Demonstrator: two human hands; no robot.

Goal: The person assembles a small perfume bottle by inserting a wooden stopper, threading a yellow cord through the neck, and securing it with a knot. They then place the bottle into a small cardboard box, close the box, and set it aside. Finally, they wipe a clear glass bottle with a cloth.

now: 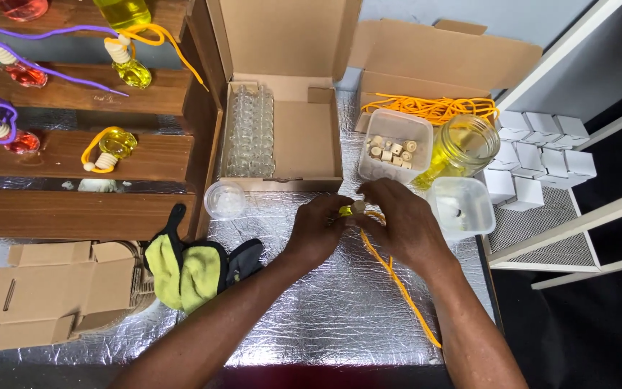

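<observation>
On crinkled silver foil tabletop (325,317), w/ brown wooden shelves (73,144) at left:
left hand (316,230) & right hand (404,223), fingers pinched shut on small yellow glass bottle w/ wooden cap (350,209); orange cord (397,281) trails.

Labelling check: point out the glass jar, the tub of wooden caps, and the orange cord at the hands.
glass jar (469,144), head view, on its side wall over the yellow liquid.
tub of wooden caps (396,120), head view, on its far rim.
orange cord (397,279), head view, mid-length, trailing below the right hand.

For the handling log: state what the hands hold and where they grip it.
Both hands, left hand and right hand, pinch a small yellow bottle near its wooden cap; exact grip hidden.
</observation>
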